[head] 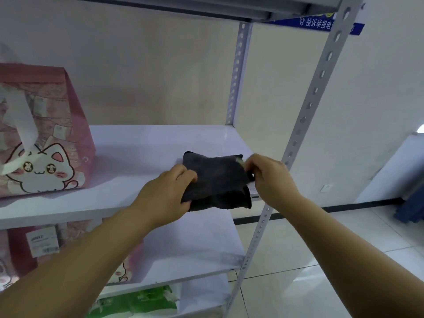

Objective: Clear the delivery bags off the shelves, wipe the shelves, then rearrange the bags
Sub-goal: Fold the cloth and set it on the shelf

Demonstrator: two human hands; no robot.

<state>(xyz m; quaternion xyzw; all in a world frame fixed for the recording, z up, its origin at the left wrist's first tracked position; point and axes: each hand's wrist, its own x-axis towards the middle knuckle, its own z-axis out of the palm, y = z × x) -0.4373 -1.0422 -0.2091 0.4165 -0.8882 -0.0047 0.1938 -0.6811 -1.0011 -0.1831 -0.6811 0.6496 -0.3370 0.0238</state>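
Head view: a dark grey cloth (218, 177) lies folded just past the centre of the frame toward 5 o'clock, at the front right corner of the white middle shelf (137, 145), with its lower fold hanging over the shelf's front edge. The left hand (167, 191) comes in from 7 o'clock and grips the cloth's left edge, fingers curled over the top of the fabric. The right hand (270, 177) comes in from 4 o'clock and pinches the cloth's right edge between thumb and curled fingers, close to the perforated front post (316, 92) of the rack.

At 9 o'clock a pink delivery bag (50, 125) printed with a white cartoon cat stands upright on the same shelf, well apart from the cloth, a white handle strap hanging down its front. At 8 o'clock, on the lower shelf (195, 244), stands a second pink bag (27, 246) with a white label, partly hidden by the left forearm. Toward 6 o'clock, on the level below, lies a green-and-white bag (146, 301).

At 1 o'clock a blue sign (321, 24) with white characters shows behind the post. At 3 o'clock a white wall socket (327, 187) sits low on the wall above the tiled floor (286, 260).
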